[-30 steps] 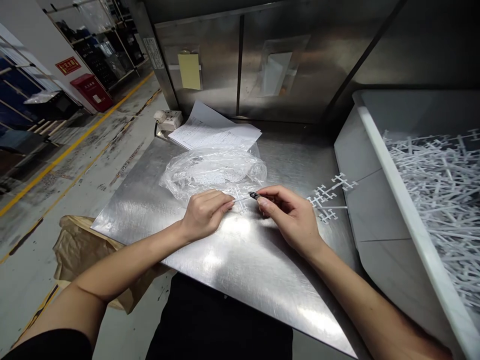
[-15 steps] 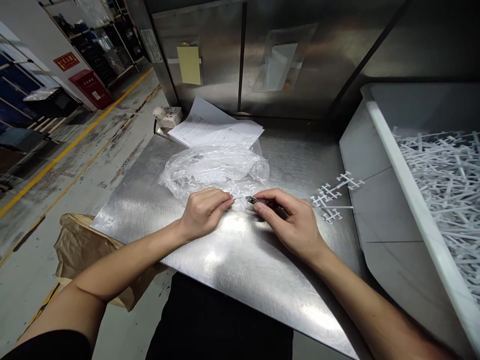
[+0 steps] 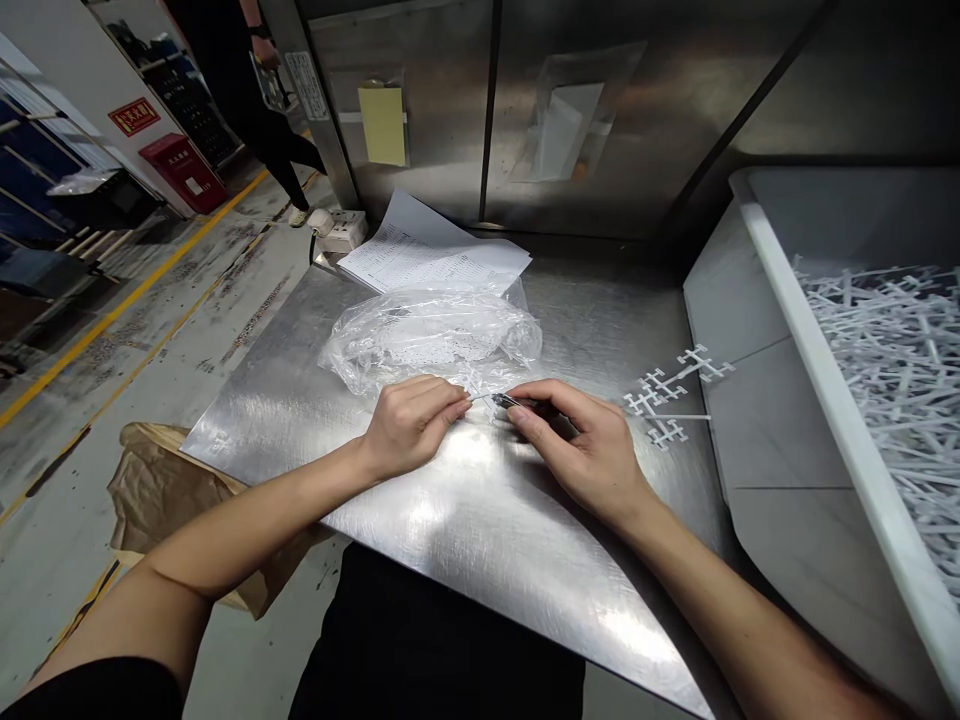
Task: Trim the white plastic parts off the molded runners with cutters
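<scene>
My left hand (image 3: 416, 425) is closed in a pinch on a thin white plastic sprue (image 3: 474, 385); its small branches show beyond the fingertips. My right hand (image 3: 581, 440) grips a small dark tool with a shiny metal tip, which looks like nippers (image 3: 501, 400). The tip points left, at the sprue, close to the left fingertips; most of the tool is hidden in the palm. Just behind both hands lies a clear plastic bag (image 3: 435, 330) with small white pieces in it. Another branched white sprue (image 3: 660, 395) lies right of my right hand.
A large pale bin (image 3: 776, 290) full of white sprue sticks borders the metal table (image 3: 480, 560) on the right. Papers (image 3: 435, 250) and a power socket (image 3: 345, 230) are at the back. A brown paper bag (image 3: 165, 480) stands at left. A person (image 3: 247, 90) is in the aisle.
A person has come into view in the aisle at the upper left. My hands have barely moved; the sprue and the tool stay in them. The view has shifted slightly.
</scene>
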Available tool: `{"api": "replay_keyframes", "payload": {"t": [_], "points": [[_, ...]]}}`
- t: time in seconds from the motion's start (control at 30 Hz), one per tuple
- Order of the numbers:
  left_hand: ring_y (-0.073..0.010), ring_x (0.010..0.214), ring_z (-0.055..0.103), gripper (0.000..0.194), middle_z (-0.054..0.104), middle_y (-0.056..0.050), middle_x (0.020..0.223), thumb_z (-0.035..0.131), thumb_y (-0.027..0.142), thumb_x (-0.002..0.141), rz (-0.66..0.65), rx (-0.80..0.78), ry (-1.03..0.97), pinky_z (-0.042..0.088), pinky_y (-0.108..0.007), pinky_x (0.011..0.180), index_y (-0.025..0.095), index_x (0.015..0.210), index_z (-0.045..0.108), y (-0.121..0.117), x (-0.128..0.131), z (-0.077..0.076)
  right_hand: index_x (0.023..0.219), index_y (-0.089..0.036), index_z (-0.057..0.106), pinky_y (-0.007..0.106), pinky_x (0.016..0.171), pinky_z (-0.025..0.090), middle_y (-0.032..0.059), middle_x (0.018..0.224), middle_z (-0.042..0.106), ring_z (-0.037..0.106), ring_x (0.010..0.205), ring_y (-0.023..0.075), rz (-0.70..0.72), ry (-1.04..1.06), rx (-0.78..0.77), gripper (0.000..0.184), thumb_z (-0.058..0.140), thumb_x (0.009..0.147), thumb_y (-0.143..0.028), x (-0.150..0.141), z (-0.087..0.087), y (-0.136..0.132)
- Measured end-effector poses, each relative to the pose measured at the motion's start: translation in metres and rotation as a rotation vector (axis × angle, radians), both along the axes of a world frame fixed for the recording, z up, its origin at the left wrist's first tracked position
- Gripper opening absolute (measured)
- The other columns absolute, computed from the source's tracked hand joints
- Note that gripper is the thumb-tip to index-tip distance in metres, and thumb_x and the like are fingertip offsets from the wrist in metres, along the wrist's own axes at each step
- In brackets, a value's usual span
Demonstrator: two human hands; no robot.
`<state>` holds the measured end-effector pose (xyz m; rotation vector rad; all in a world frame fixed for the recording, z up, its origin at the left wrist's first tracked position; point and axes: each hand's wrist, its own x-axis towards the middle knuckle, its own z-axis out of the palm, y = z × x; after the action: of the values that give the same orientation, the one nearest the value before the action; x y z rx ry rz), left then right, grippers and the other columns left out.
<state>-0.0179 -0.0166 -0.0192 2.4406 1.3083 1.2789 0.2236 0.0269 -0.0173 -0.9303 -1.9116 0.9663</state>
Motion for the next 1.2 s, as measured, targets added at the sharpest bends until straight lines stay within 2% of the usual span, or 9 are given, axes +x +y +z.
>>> {"api": "replay_keyframes", "payload": {"t": [0.37,0.7,0.97,1.2], "points": [[-0.0151,0.071,0.07,0.02,0.075,-0.002,0.079,0.062,0.019,0.111,-0.007,-0.092,-0.003,0.054,-0.029,0.072,0.016,0.093,0.07,-0.001,-0.001,-0.001,0.103,-0.023,0.081,0.035,0.072,0.053,0.0024,0.09,0.081,0.072,0.077,0.021,-0.005,0.034,-0.136,0.014,0.072,0.102,-0.034,-0.002,-0.002,0.0],[-0.0138,0.064,0.067,0.021,0.072,0.0,0.072,0.059,0.021,0.111,0.024,-0.085,0.025,0.049,-0.026,0.064,0.016,0.096,0.072,-0.003,0.0,-0.006,0.096,-0.022,0.082,0.035,0.068,0.049,0.0037,0.082,0.077,0.069,0.077,0.0226,-0.011,0.028,-0.278,0.02,0.075,0.098,-0.041,-0.003,-0.001,-0.001],[-0.0127,0.062,0.067,0.025,0.074,0.0,0.074,0.057,0.025,0.111,0.061,-0.146,0.057,0.042,-0.025,0.058,0.016,0.094,0.072,-0.004,-0.001,-0.01,0.095,-0.022,0.082,0.032,0.059,0.043,0.002,0.073,0.071,0.059,0.065,0.0179,-0.044,0.015,-0.35,0.021,0.078,0.094,-0.042,-0.004,-0.002,-0.002],[-0.0137,0.06,0.065,0.029,0.072,0.0,0.071,0.054,0.028,0.112,0.08,-0.16,0.086,0.04,-0.026,0.056,0.017,0.091,0.071,-0.003,-0.001,-0.015,0.091,-0.022,0.08,0.03,0.056,0.043,-0.0007,0.065,0.065,0.055,0.058,0.0155,-0.054,0.025,-0.384,0.018,0.079,0.094,-0.039,-0.006,0.005,-0.007]]}}
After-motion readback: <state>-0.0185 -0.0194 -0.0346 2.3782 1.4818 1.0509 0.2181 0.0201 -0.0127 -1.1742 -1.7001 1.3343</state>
